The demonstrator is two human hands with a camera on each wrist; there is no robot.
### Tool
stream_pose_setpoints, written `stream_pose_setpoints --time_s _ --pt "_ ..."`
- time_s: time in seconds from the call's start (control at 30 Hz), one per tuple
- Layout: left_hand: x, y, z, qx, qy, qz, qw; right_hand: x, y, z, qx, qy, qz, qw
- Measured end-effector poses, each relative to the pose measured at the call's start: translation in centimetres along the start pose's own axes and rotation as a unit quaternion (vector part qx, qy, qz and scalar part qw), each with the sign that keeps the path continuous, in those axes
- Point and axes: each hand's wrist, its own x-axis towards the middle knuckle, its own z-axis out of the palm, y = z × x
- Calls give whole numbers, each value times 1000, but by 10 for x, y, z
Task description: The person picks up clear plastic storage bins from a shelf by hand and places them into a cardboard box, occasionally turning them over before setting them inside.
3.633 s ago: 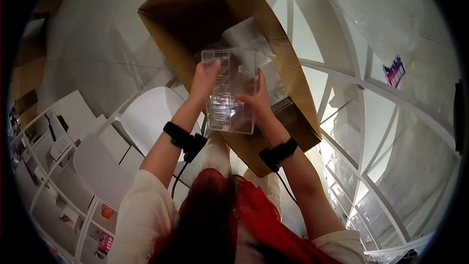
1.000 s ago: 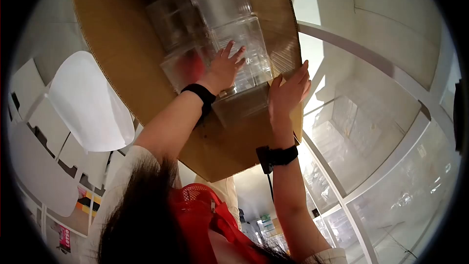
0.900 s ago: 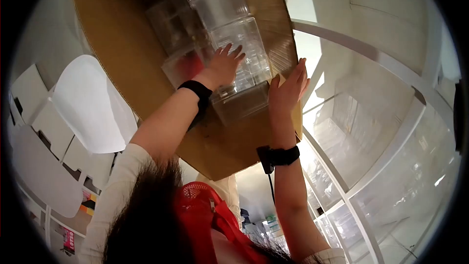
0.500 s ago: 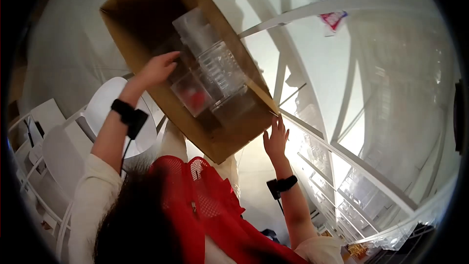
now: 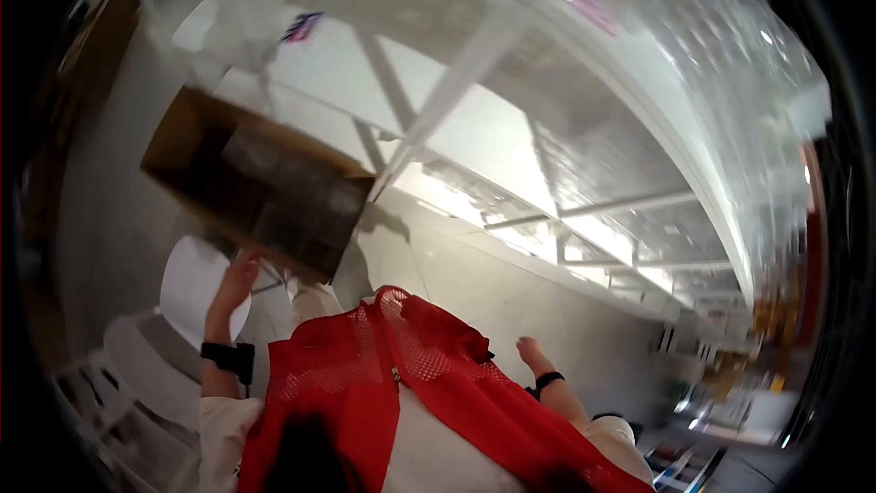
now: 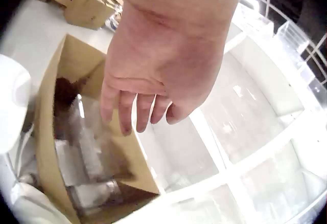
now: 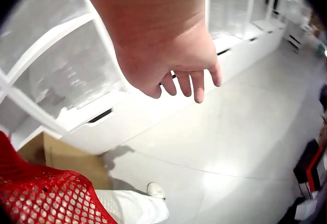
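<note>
Currently, head view, blurred: cardboard carton (image 5: 178,132) is open-topped, clear plastic containers (image 5: 274,164) lying inside it. Left hand (image 5: 239,279) is at the carton's near rim; contact cannot be told. Right hand (image 5: 530,353) hangs well apart from the carton, off to its right. White chair (image 5: 185,285) is just beside the carton's near side; white shelving (image 5: 447,96) runs beyond it.

Left wrist view: 5 digits show, loosely extended and slightly apart, nothing gripped. Fingertips overlap the carton's wall in this view; touch not confirmed. Containers are heaped at several angles inside the carton.

Right wrist view: fingers relaxed, a little spread, holding nothing, above floor (image 7: 214,147) to the carton's right. 1 white shoe (image 7: 156,191) is near the carton.

Handling (judged): carton walls probably stiff at corners, bendy mid-panel; moderate load, 2 hands under opposite bottom edges. Containers likely light, rigid, slick, prone to cracking or scratching; hold each across opposite side walls, not by thin rims.
</note>
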Motion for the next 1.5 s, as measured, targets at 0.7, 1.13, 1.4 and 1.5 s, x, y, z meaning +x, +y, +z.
stream_pose_setpoints --time_s 0.7,1.13,1.4,1.5 --pt "110 297 162 6 -298 258 919 -91 -42 -333 222 586 -46 778" --pt "170 301 98 173 -70 355 916 -73 11 -652 -101 730 -44 675" --pt "161 342 113 151 -105 312 932 -90 -21 -758 -198 759 -78 615" --pt "152 362 141 184 -102 366 907 -70 -32 -788 -330 725 -8 604"
